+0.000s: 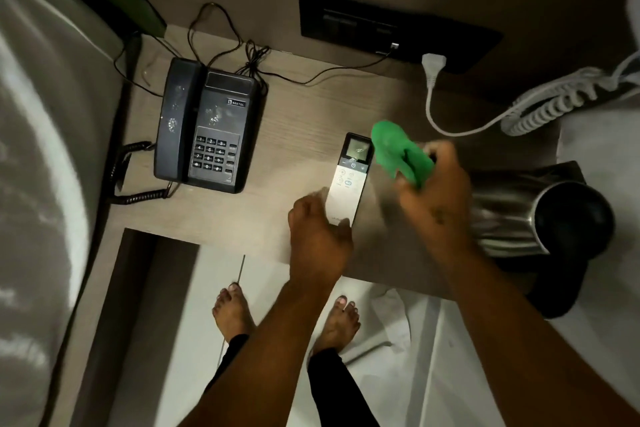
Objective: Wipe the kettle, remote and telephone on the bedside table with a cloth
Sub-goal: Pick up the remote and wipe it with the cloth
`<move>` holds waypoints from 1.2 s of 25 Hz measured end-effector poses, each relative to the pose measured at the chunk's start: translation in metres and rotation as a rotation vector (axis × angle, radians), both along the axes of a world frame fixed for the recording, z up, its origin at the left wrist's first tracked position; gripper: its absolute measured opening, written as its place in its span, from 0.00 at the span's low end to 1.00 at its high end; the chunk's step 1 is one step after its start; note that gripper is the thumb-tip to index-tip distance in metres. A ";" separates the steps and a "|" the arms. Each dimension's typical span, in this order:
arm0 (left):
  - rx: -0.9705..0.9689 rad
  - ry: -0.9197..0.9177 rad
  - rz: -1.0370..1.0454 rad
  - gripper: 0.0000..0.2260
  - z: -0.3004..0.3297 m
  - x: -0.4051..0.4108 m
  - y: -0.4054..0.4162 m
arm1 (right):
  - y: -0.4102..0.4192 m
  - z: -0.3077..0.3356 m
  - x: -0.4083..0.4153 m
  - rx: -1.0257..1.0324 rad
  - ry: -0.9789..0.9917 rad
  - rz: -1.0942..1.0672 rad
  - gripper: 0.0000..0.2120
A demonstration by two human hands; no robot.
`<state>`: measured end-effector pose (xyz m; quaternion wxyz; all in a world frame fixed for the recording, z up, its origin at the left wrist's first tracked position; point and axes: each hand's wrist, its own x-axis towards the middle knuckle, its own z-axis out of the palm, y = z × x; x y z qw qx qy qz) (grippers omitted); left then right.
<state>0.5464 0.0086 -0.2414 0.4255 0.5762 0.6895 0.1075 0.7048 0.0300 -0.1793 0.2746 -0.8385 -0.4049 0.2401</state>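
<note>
A white remote [349, 177] with a small screen lies on the wooden bedside table [284, 135]. My left hand [318, 236] grips its near end, thumb and fingers on either side. My right hand [436, 198] holds a bunched green cloth [398, 152] just right of the remote's screen end, blurred by motion. A black telephone [207, 128] with keypad and handset sits at the table's left. The steel kettle [540, 215] with a black lid and handle stands at the right, partly behind my right hand.
A white plug and coiled cord [540, 104] run along the back right. A dark switch panel [394, 28] is on the wall. Thin black wires [249, 59] lie behind the telephone. The bed [41, 166] lies left; my bare feet stand on the floor below.
</note>
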 end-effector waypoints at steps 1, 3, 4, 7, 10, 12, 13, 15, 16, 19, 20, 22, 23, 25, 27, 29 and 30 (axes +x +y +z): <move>0.001 0.033 -0.040 0.28 -0.008 0.000 0.000 | 0.012 -0.003 -0.001 0.049 -0.100 0.035 0.20; 0.023 0.055 -0.046 0.32 -0.021 0.001 0.001 | 0.037 -0.016 -0.004 0.032 -0.253 0.145 0.27; 0.043 0.057 -0.032 0.32 -0.027 0.001 0.002 | 0.048 -0.025 -0.008 -0.046 -0.294 0.237 0.30; 0.111 0.059 -0.014 0.26 -0.033 0.005 0.001 | 0.054 -0.050 -0.019 -0.306 -0.364 0.574 0.32; 0.094 0.066 -0.017 0.23 -0.034 0.008 -0.004 | 0.035 -0.069 -0.029 -0.368 -0.423 0.665 0.30; 0.083 0.073 -0.048 0.23 -0.033 0.009 -0.006 | 0.032 -0.072 -0.034 -0.323 -0.457 0.630 0.28; 0.087 0.087 -0.065 0.22 -0.034 0.010 -0.005 | 0.033 -0.072 -0.035 -0.299 -0.471 0.618 0.27; 0.074 0.095 -0.064 0.21 -0.032 0.010 -0.001 | 0.031 -0.071 -0.037 -0.263 -0.474 0.607 0.27; 0.064 0.093 -0.056 0.21 -0.030 0.010 0.000 | 0.025 -0.069 -0.039 -0.256 -0.467 0.617 0.28; 0.048 0.105 -0.043 0.18 -0.028 0.009 0.001 | 0.002 -0.064 -0.037 -0.278 -0.422 0.681 0.30; 0.042 0.111 -0.036 0.19 -0.028 0.008 0.001 | 0.004 -0.064 -0.034 -0.269 -0.415 0.688 0.29; 0.032 0.129 -0.026 0.24 -0.029 0.007 0.000 | 0.028 -0.067 -0.028 -0.253 -0.395 0.608 0.28; 0.025 0.138 -0.021 0.26 -0.030 0.007 0.000 | 0.042 -0.069 -0.026 -0.261 -0.379 0.534 0.29; 0.018 0.144 -0.004 0.26 -0.031 0.007 -0.001 | 0.055 -0.069 -0.026 -0.271 -0.337 0.437 0.30; 0.043 0.120 0.013 0.23 -0.031 0.007 -0.002 | 0.032 -0.066 -0.032 -0.207 -0.300 0.460 0.26; 0.077 0.079 0.059 0.19 -0.033 0.005 -0.003 | -0.006 -0.059 -0.043 -0.160 -0.240 0.486 0.24; 0.081 0.059 0.073 0.19 -0.034 0.004 -0.005 | -0.014 -0.058 -0.043 -0.155 -0.224 0.492 0.23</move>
